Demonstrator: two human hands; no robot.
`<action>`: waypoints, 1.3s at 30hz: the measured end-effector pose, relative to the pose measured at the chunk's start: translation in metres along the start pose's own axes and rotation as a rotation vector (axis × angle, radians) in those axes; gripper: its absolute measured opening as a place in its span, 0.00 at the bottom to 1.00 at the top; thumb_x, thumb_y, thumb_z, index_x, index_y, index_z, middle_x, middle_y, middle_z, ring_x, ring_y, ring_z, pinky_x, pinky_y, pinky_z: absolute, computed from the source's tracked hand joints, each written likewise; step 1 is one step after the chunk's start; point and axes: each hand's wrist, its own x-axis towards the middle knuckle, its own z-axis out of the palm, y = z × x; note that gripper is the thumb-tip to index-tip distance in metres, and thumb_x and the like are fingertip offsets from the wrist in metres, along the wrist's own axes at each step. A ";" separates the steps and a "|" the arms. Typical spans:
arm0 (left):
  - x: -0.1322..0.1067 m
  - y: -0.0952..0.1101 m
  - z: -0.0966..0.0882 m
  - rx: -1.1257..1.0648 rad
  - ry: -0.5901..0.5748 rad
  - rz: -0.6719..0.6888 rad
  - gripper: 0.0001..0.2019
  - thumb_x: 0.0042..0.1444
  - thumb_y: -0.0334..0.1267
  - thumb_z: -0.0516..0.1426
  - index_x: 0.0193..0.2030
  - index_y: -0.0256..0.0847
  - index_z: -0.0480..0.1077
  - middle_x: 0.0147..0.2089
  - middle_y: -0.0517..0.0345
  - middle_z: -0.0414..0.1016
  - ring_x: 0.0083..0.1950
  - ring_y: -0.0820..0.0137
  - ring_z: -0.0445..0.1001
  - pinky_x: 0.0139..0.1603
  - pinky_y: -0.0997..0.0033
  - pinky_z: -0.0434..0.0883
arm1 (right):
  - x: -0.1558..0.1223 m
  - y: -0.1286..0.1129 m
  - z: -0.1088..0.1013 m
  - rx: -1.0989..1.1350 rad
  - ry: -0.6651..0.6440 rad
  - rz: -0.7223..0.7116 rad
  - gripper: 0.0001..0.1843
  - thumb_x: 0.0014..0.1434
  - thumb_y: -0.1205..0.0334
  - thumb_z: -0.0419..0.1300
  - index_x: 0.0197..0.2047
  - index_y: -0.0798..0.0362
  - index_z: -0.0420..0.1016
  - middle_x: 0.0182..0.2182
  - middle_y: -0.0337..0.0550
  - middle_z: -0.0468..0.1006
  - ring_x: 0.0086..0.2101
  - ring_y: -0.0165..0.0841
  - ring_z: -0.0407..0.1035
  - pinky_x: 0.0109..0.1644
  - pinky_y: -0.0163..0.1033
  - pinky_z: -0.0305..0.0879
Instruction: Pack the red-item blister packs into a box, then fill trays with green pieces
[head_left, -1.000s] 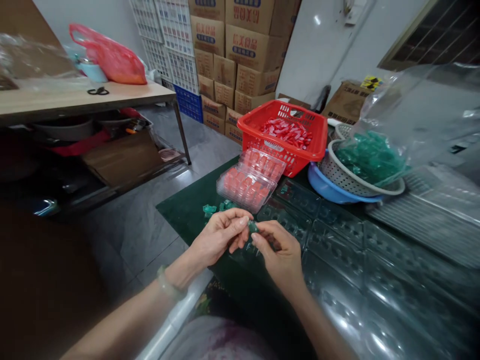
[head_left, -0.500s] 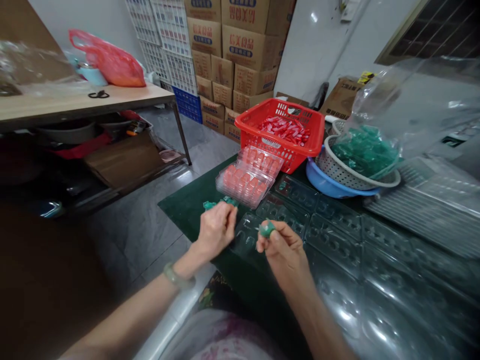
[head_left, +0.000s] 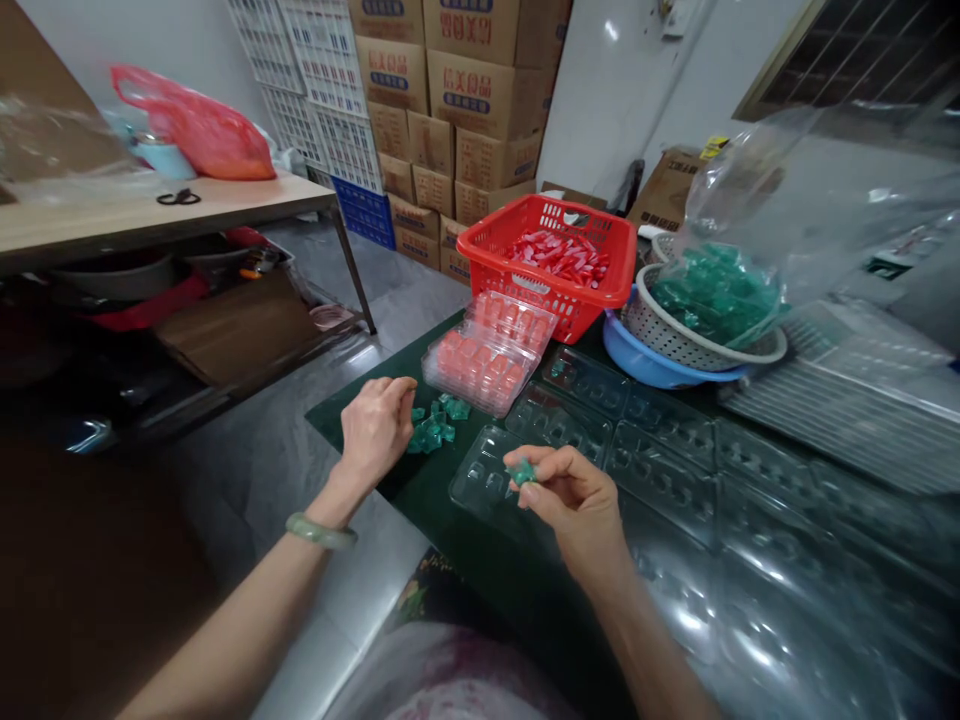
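Note:
My right hand [head_left: 574, 500] pinches a small green wrapped candy [head_left: 521, 470] between thumb and fingers, just above a clear plastic blister tray [head_left: 484, 480] on the dark green table. My left hand [head_left: 375, 425] rests with curled fingers at the table's left edge, touching a small pile of green candies [head_left: 433, 428]. Whether it holds one is hidden. A jade bangle [head_left: 319, 532] sits on my left wrist. A closed clear tray filled with red candies [head_left: 489, 352] lies just beyond the pile.
A red basket [head_left: 551, 265] of red candies stands at the back. Beside it a white colander of green candies [head_left: 705, 305] sits in a blue basin under a clear bag. More clear trays [head_left: 675, 450] cover the table. Cardboard boxes [head_left: 450, 110] are stacked behind; a wooden table [head_left: 150, 210] stands left.
My hands were together on one green candy. The left hand moved left to the candy pile; the right hand kept the candy and now holds it over the clear tray.

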 end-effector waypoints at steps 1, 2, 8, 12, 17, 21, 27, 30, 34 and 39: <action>-0.003 0.012 -0.001 -0.107 -0.017 -0.042 0.11 0.58 0.36 0.49 0.38 0.37 0.72 0.32 0.53 0.72 0.35 0.67 0.69 0.34 0.70 0.63 | 0.001 -0.001 0.002 0.003 -0.013 0.002 0.08 0.50 0.67 0.64 0.29 0.52 0.67 0.39 0.41 0.77 0.33 0.28 0.71 0.40 0.37 0.68; -0.006 0.024 -0.004 -0.248 -0.065 -0.080 0.11 0.58 0.39 0.50 0.36 0.37 0.72 0.28 0.56 0.71 0.30 0.69 0.69 0.31 0.72 0.64 | 0.001 -0.001 0.004 0.009 -0.018 0.002 0.09 0.51 0.67 0.64 0.28 0.52 0.66 0.39 0.41 0.77 0.31 0.27 0.70 0.39 0.37 0.69; -0.029 0.090 -0.021 -0.910 -0.378 -0.037 0.10 0.56 0.41 0.56 0.38 0.37 0.74 0.34 0.52 0.74 0.33 0.70 0.71 0.33 0.73 0.67 | 0.005 0.003 0.010 0.015 0.091 -0.005 0.08 0.47 0.67 0.66 0.29 0.52 0.69 0.38 0.38 0.75 0.28 0.26 0.69 0.28 0.33 0.69; -0.040 0.096 -0.016 -0.972 -0.296 -0.060 0.07 0.54 0.38 0.58 0.32 0.36 0.73 0.32 0.53 0.71 0.33 0.71 0.69 0.34 0.72 0.66 | 0.002 0.008 0.010 -0.018 0.133 -0.031 0.09 0.46 0.67 0.66 0.31 0.51 0.70 0.37 0.37 0.73 0.29 0.27 0.69 0.27 0.33 0.71; -0.050 0.092 -0.003 -1.219 -0.456 -0.309 0.08 0.55 0.41 0.58 0.36 0.38 0.70 0.29 0.58 0.69 0.26 0.76 0.65 0.25 0.77 0.63 | -0.001 0.010 0.009 -0.067 0.125 -0.049 0.12 0.47 0.68 0.66 0.35 0.49 0.71 0.36 0.37 0.72 0.32 0.28 0.69 0.29 0.33 0.70; -0.057 0.094 0.004 -1.300 -0.490 -0.403 0.11 0.55 0.43 0.58 0.38 0.37 0.70 0.27 0.59 0.69 0.22 0.78 0.61 0.21 0.78 0.59 | -0.001 0.008 0.009 -0.128 0.130 -0.073 0.13 0.47 0.70 0.66 0.36 0.50 0.70 0.31 0.35 0.71 0.28 0.26 0.67 0.30 0.31 0.67; -0.059 0.098 0.004 -1.421 -0.540 -0.415 0.11 0.56 0.42 0.57 0.32 0.36 0.66 0.26 0.62 0.65 0.21 0.81 0.57 0.21 0.78 0.54 | -0.003 0.004 0.009 -0.054 0.077 -0.011 0.15 0.47 0.71 0.65 0.39 0.49 0.71 0.27 0.32 0.69 0.27 0.24 0.67 0.31 0.30 0.65; -0.059 0.100 0.004 -1.473 -0.555 -0.415 0.10 0.58 0.42 0.56 0.31 0.36 0.64 0.25 0.62 0.65 0.22 0.80 0.60 0.22 0.78 0.55 | -0.005 0.005 0.007 0.066 -0.006 0.048 0.18 0.50 0.68 0.64 0.45 0.48 0.71 0.29 0.34 0.71 0.26 0.25 0.69 0.30 0.33 0.67; -0.063 0.102 0.008 -1.487 -0.522 -0.433 0.10 0.58 0.42 0.55 0.34 0.37 0.63 0.27 0.61 0.67 0.22 0.80 0.59 0.23 0.78 0.56 | -0.005 0.006 0.004 0.126 0.015 0.104 0.10 0.54 0.61 0.61 0.41 0.52 0.75 0.28 0.38 0.73 0.24 0.28 0.69 0.27 0.35 0.68; -0.068 0.104 0.013 -1.386 -0.441 -0.327 0.09 0.60 0.41 0.53 0.34 0.38 0.63 0.30 0.61 0.63 0.26 0.79 0.61 0.25 0.78 0.58 | -0.006 0.000 0.007 -0.046 0.142 0.156 0.04 0.50 0.62 0.64 0.28 0.55 0.76 0.18 0.34 0.71 0.17 0.24 0.64 0.20 0.30 0.62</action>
